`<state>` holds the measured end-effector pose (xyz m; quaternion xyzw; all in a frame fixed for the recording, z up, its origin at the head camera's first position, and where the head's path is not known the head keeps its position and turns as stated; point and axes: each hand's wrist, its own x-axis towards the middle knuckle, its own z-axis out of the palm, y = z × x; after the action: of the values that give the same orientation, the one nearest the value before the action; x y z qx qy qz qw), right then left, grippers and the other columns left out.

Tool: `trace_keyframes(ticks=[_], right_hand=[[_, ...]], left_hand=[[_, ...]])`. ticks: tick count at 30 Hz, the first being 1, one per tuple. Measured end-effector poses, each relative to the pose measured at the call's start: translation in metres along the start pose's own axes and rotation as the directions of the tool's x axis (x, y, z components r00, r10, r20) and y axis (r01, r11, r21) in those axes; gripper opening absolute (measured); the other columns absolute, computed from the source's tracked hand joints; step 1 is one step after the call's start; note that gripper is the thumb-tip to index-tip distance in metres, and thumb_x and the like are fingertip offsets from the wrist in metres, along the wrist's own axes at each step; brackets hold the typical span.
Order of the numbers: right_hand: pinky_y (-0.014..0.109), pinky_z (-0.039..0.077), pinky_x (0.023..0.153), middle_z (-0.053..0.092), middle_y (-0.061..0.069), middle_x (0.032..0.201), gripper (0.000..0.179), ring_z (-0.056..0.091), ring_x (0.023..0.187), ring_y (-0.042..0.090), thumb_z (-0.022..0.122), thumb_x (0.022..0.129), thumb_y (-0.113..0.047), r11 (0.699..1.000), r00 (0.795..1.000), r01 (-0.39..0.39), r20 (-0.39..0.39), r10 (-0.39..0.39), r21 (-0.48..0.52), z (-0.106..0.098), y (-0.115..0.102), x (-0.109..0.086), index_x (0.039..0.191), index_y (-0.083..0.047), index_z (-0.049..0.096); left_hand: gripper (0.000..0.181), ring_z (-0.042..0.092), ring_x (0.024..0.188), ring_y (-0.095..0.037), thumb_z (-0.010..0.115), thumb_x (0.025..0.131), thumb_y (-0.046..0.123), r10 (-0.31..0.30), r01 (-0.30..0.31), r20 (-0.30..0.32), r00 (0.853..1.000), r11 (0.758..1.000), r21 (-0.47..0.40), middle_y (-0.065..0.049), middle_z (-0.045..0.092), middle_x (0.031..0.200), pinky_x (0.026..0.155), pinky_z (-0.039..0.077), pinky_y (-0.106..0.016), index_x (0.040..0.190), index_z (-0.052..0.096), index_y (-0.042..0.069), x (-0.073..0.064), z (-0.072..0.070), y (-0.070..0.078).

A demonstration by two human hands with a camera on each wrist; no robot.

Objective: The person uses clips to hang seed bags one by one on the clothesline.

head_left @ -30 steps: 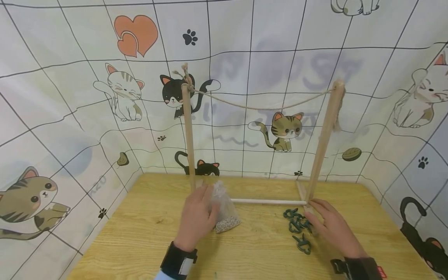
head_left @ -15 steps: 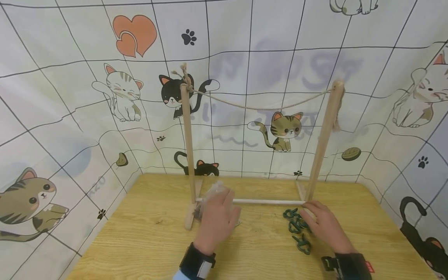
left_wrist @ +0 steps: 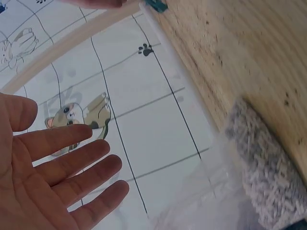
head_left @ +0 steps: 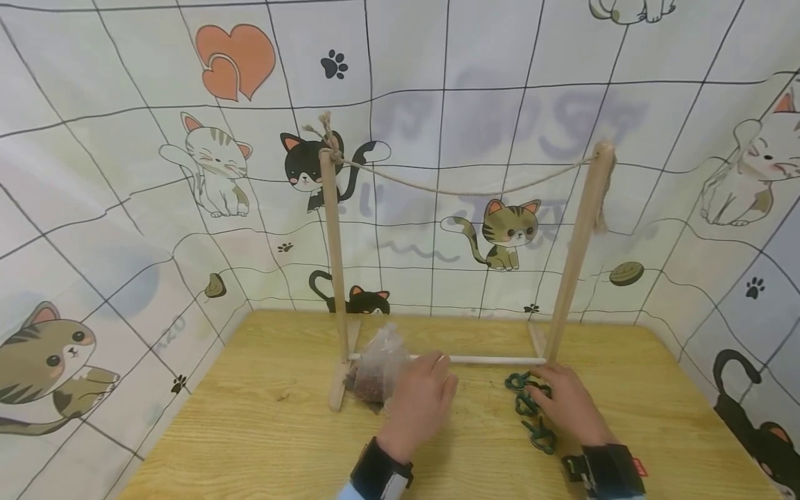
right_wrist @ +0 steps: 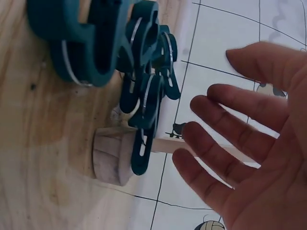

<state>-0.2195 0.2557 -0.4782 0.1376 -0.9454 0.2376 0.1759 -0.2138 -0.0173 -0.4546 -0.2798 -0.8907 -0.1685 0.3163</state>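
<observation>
My left hand (head_left: 420, 403) is over the table beside a clear plastic bag (head_left: 389, 347), overlapping its right side. Reddish-brown contents show low in the bag area, and the left wrist view shows pale grey pellets (left_wrist: 266, 167) in clear plastic. That hand's fingers (left_wrist: 79, 179) are extended and hold nothing. My right hand (head_left: 569, 406) hovers by several dark green spring clips (head_left: 528, 399) that lie in a loose group. In the right wrist view its fingers (right_wrist: 225, 139) are relaxed and apart, with the clips (right_wrist: 144, 91) in front of them.
A wooden stand has a left post (head_left: 334, 257) and a right post (head_left: 578, 257). A sagging rope (head_left: 437, 191) joins their tops and a white rod (head_left: 494, 360) joins them low down. Behind the wooden table (head_left: 250, 430) hangs a cat-print cloth (head_left: 412, 243).
My left hand has moved right across the bags, uncovering reddish-brown contents at the stand's left foot. My right hand has shifted slightly left and down, from the right post's base toward the clips.
</observation>
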Motion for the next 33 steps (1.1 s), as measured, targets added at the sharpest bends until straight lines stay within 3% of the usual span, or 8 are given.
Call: trace_keyframes(ticks=[3, 6, 8, 15, 19, 24, 33], right_hand=[[0.058, 0.044, 0.084, 0.061, 0.025, 0.109, 0.032, 0.055, 0.1, 0.045, 0.067, 0.081, -0.015, 0.999, 0.999, -0.03, 0.018, 0.031, -0.032, 0.003, 0.001, 0.0, 0.109, 0.001, 0.064], [0.059, 0.043, 0.085, 0.06, 0.026, 0.111, 0.032, 0.054, 0.101, 0.046, 0.066, 0.081, -0.014, 0.996, 0.997, -0.067, 0.029, 0.068, -0.051, 0.005, 0.002, 0.0, 0.109, 0.001, 0.064], [0.059, 0.043, 0.085, 0.06, 0.026, 0.111, 0.03, 0.054, 0.1, 0.046, 0.066, 0.08, -0.013, 0.995, 0.996, -0.083, 0.029, 0.085, -0.059, 0.005, 0.003, 0.001, 0.107, 0.001, 0.065], [0.055, 0.046, 0.079, 0.062, 0.024, 0.107, 0.018, 0.056, 0.093, 0.042, 0.067, 0.078, -0.011, 0.992, 0.995, -0.101, 0.013, 0.102, -0.073, 0.01, 0.006, 0.001, 0.094, -0.003, 0.067], [0.054, 0.046, 0.077, 0.063, 0.021, 0.102, 0.016, 0.057, 0.09, 0.04, 0.068, 0.077, -0.011, 0.99, 0.994, -0.107, -0.01, 0.106, -0.088, 0.015, 0.009, 0.001, 0.091, -0.003, 0.066], [0.052, 0.046, 0.074, 0.064, 0.016, 0.094, 0.016, 0.057, 0.086, 0.037, 0.069, 0.077, -0.011, 0.987, 0.993, -0.116, -0.023, 0.114, -0.11, 0.018, 0.01, 0.002, 0.089, -0.003, 0.064], [0.044, 0.043, 0.064, 0.058, 0.006, 0.079, 0.012, 0.053, 0.074, 0.027, 0.068, 0.075, -0.006, 0.988, 0.994, -0.102, -0.042, 0.098, -0.115, 0.02, 0.01, 0.003, 0.072, -0.01, 0.058]], left_hand=[[0.037, 0.063, 0.094, -0.021, 0.037, 0.1, 0.03, 0.04, -0.04, -0.012, 0.999, 0.998, 0.041, -0.008, 0.065, 0.106, 0.081, 0.049, -0.036, 0.107, 0.065, 0.007, 0.0, 0.006, 0.006], [0.03, 0.056, 0.074, -0.012, 0.039, 0.099, 0.031, 0.062, -0.062, -0.003, 0.998, 0.997, 0.051, 0.002, 0.059, 0.084, 0.068, 0.045, -0.026, 0.09, 0.062, 0.015, -0.001, 0.012, 0.01], [0.026, 0.054, 0.073, -0.011, 0.041, 0.098, 0.031, 0.064, -0.065, 0.019, 0.998, 0.997, 0.043, 0.004, 0.057, 0.084, 0.067, 0.044, -0.026, 0.09, 0.061, 0.015, -0.004, 0.017, 0.014], [0.023, 0.059, 0.09, -0.013, 0.048, 0.094, 0.032, 0.085, -0.093, 0.118, 0.989, 0.994, 0.061, 0.002, 0.061, 0.098, 0.076, 0.047, -0.031, 0.099, 0.062, 0.014, -0.012, 0.029, 0.027], [0.03, 0.059, 0.1, -0.015, 0.044, 0.096, 0.034, 0.111, -0.124, 0.162, 0.981, 0.99, 0.071, 0.0, 0.062, 0.106, 0.083, 0.047, -0.032, 0.106, 0.063, 0.013, -0.016, 0.032, 0.033], [0.032, 0.059, 0.103, -0.016, 0.042, 0.097, 0.035, 0.133, -0.149, 0.174, 0.976, 0.985, 0.085, 0.0, 0.062, 0.109, 0.085, 0.047, -0.032, 0.108, 0.063, 0.013, -0.018, 0.031, 0.038], [0.032, 0.058, 0.105, -0.016, 0.041, 0.098, 0.034, 0.125, -0.143, 0.19, 0.974, 0.986, 0.082, -0.001, 0.061, 0.111, 0.087, 0.046, -0.032, 0.11, 0.062, 0.013, -0.018, 0.028, 0.04]])
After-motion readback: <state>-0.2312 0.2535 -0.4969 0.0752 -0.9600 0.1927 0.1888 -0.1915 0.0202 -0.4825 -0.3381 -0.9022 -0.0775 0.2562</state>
